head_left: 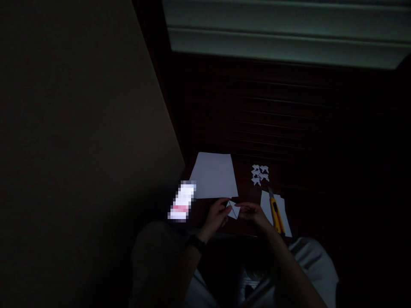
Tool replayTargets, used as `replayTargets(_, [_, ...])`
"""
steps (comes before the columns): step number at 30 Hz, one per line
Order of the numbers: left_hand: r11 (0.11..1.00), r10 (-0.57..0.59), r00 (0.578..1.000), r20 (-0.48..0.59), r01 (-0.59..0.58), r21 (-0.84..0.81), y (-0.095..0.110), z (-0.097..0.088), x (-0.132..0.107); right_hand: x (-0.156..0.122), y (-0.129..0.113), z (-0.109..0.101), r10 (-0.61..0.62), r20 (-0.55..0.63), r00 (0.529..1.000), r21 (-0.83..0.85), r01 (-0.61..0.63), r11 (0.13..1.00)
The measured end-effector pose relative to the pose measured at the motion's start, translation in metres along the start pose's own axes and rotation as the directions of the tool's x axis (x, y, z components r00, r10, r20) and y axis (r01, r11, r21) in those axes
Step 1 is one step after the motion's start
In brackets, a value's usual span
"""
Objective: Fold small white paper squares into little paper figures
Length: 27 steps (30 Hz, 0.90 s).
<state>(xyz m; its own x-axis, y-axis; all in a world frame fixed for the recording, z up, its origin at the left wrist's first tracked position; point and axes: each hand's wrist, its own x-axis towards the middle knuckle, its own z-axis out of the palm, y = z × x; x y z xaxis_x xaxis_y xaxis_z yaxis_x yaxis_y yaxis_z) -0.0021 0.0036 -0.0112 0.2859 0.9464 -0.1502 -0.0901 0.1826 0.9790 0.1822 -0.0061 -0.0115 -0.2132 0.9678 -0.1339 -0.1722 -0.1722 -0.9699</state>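
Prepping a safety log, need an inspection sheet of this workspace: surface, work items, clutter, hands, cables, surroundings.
Surface: dark table, poorly lit.
Work items: small folded paper in the hands; large white sheet beyond the left hand; cluster of folded paper pieces farther right, exact count unclear.
Clutter: yellow cutter lying across smaller white paper, blade apparently out; lit screen at left, pixelated.
Hands: left hand grips the folded paper, thumb on top; right hand has fingers at its right side, pinch unclear. Dark band on left wrist.
Cables: nothing seen.
Surroundings: plain wall at left, pale horizontal panels ahead; very dim.
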Motion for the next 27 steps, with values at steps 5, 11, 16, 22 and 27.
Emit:
replayTargets(5, [1.000,0.022,1.000,-0.003,-0.022,-0.003,0.000,0.001,0.000,0.002,0.003,-0.001,-0.013,0.000,1.000,-0.013,0.013,1.000])
replayTargets(11, [1.000,0.015,1.000,0.013,-0.015,0.008,0.002,0.001,0.000,0.004,0.010,-0.003,-0.025,-0.039,0.999,-0.110,0.021,0.994])
replayTargets(16, [0.999,0.017,1.000,0.021,-0.018,0.037,-0.001,0.001,0.000,0.004,0.009,-0.002,-0.044,-0.023,0.999,-0.189,0.039,0.981])
replayTargets(22, [0.999,0.041,0.999,0.000,-0.041,0.010,-0.003,0.002,0.000,0.003,0.006,0.006,-0.056,-0.115,0.992,-0.254,0.025,0.967])
replayTargets(27, [0.999,0.024,1.000,0.000,-0.024,-0.036,0.003,0.003,-0.002,0.003,0.005,0.010,-0.064,-0.152,0.986,-0.226,0.028,0.974])
